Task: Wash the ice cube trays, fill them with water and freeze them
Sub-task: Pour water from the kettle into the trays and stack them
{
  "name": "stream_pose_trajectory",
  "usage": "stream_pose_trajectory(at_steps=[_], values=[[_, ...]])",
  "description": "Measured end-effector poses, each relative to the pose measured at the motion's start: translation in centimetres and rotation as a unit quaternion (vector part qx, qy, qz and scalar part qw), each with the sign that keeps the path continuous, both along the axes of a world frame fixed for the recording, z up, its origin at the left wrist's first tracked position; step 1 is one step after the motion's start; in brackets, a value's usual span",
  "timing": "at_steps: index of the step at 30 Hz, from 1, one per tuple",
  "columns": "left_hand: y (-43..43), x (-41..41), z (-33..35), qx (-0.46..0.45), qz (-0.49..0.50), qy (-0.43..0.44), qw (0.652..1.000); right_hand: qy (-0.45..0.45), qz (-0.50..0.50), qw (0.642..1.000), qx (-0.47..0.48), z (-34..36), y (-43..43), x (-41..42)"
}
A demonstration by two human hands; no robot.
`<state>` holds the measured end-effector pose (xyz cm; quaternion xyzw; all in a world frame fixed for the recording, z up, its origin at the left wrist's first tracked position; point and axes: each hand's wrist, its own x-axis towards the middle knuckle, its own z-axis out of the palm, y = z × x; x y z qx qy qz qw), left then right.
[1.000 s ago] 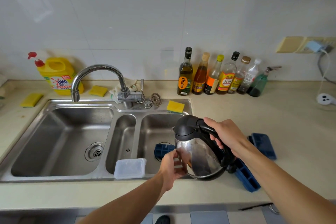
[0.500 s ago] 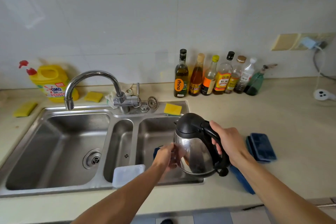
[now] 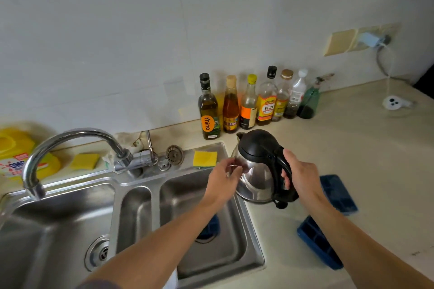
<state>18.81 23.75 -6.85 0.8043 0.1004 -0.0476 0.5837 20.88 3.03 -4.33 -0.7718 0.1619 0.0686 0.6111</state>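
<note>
A steel kettle with a black lid stands upright at the counter's edge, right of the sink. My right hand grips its black handle. My left hand touches the kettle's left side with loosely spread fingers. Two dark blue ice cube trays lie on the counter: one behind my right wrist, the other nearer, partly under my right forearm. A third blue tray lies in the right sink basin, mostly hidden by my left arm.
A chrome faucet arches over the left basin. Several bottles line the back wall. A yellow sponge and a strainer sit on the sink's rear ledge. A yellow detergent jug stands far left.
The kettle has swung from tilted over the right basin to upright, moving back and right to the counter. The view has shifted closer and left, so the white lid is nearly out of sight.
</note>
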Motion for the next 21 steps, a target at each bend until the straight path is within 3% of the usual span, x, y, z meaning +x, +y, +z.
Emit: stream_pose_trajectory(at_steps=[10,14,17,21], values=[[-0.7,7.6,-1.5,0.022,-0.053,-0.027,0.998,0.020,-0.041,0.996,-0.083,-1.8,-0.7,5.4],[-0.3,7.5,-1.8,0.011,-0.053,0.001,0.999,-0.077,-0.077,0.975,-0.192,-1.2,-0.5,5.2],[0.6,5.3,-2.3,0.002,-0.014,0.024,1.000,-0.206,-0.079,0.949,-0.224,-0.6,0.1,3.7],[2.7,0.1,-3.1,0.041,0.055,0.034,0.997,-0.337,0.035,0.917,-0.210,0.6,2.0,1.3]])
